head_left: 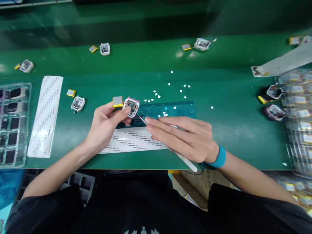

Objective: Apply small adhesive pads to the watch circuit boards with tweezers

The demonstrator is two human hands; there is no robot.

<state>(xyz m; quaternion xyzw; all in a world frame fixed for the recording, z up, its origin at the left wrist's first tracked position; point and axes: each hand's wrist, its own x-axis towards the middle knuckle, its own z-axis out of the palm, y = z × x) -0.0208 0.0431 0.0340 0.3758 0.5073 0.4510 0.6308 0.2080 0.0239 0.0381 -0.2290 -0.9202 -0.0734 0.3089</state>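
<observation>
My left hand (pixel 107 120) is closed on an open smartwatch case (pixel 132 107), thumb over its bare circuit board. A yellow-edged battery (pixel 117 101) sticks out beside the case, above my fingers. In my right hand (pixel 185 135) is a pair of tweezers (pixel 186 162); the tips point at the lower right of the case, and I cannot tell whether they touch it. Under my hands lies a printed white adhesive sheet (pixel 133 139), with a dark blue-green strip (pixel 185 110) behind it. Small white tabs (pixel 159 96) are scattered on the bench past my right hand.
Several opened watch cases with batteries, such as one watch case (pixel 78 103), sit on the green bench (pixel 234 130) and the raised green strip behind. A clear tray (pixel 28 126) and a white sheet stack (pixel 45 117) lie left; stacked clear trays (pixel 301 130) of batteries stand right.
</observation>
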